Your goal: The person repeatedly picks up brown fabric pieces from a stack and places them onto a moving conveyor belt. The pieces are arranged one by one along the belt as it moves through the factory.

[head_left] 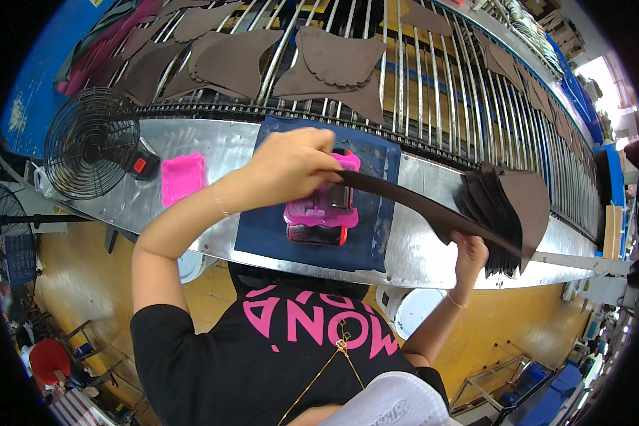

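Note:
A brown leather-like cut piece [405, 197] is stretched between my two hands, seen nearly edge-on. My left hand [295, 162] pinches its left end above a pink-rimmed tray holding a dark block [321, 213]. Lower down and to the right, my right hand [470, 254] is closed on the piece's near edge. Just beyond that hand, a fanned stack of similar brown pieces [529, 206] stands on the metal table. The tray rests on a dark blue sheet [266, 231], partly hidden by my left hand.
To the left on the metal table [227, 138] lie a bright pink tray [182, 179] and a black wire-caged fan [92, 145]. Along the far side runs a rack of metal rods [422, 92] carrying several brown pieces [337, 60]. A white bucket [417, 312] stands below the near edge.

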